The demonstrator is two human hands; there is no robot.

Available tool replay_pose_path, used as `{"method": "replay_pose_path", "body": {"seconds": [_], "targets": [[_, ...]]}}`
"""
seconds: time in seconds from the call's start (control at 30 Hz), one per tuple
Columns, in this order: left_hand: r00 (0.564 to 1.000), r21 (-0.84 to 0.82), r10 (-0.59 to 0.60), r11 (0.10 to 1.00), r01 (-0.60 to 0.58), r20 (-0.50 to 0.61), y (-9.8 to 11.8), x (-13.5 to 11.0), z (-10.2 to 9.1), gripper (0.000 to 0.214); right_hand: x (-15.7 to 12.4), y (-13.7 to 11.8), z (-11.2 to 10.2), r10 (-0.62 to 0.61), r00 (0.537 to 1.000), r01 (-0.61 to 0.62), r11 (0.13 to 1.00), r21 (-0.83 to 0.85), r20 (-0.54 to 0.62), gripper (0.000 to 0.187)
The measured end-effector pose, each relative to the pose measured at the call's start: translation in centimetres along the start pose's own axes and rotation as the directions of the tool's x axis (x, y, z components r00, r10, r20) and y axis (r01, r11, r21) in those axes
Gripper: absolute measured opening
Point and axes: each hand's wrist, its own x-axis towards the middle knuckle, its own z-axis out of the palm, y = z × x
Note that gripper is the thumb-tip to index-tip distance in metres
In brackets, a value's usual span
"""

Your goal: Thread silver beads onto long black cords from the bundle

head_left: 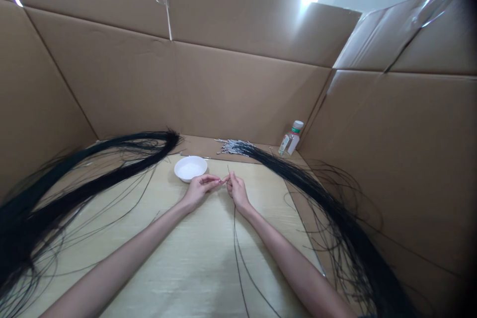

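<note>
My right hand [237, 191] is closed in a pinch on a thin dark cord [235, 238]. A short end of the cord sticks up above the fingers, and two long strands hang below toward the near edge. My left hand [201, 190] meets it fingertip to fingertip, pinched on something too small to make out. Just behind my left hand stands a white bowl [180, 174]; what lies in it, if anything, cannot be made out.
A thick bundle of dark cords [328, 198] with silvery beaded ends [236, 147] lies on the right. Another dark bundle [112, 179] curves along the left. A clear bottle [289, 143] with a white cap stands at the back right. Cardboard walls [246, 94] surround the pale tabletop [201, 258].
</note>
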Motion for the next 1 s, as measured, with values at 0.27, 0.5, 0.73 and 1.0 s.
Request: {"method": "replay_pose_path", "body": {"seconds": [0.27,0.5,0.73,1.0], "targets": [[0.999,-0.083,-0.03,0.996,0.027,-0.03,-0.8,0.5,-0.5,0.023,-0.1,0.2,-0.1,-0.085,0.992,0.082,0.996,-0.037,-0.092,0.029],[0.997,-0.158,-0.074,0.985,0.076,0.021,-1.0,0.8,-0.9,0.022,-1.3,-0.4,-0.1,-0.175,0.977,0.153,0.972,-0.178,-0.119,0.025],[0.994,-0.198,-0.099,0.975,0.105,0.039,-1.1,0.9,-1.0,0.023,-1.9,-0.3,0.2,-0.21,0.974,0.178,0.943,-0.281,-0.087,0.026],[0.993,-0.22,-0.113,0.968,0.119,0.037,-1.0,0.8,-1.1,0.023,-1.7,-0.1,0.1,-0.201,0.979,0.179,0.934,-0.31,-0.038,0.025]]}}
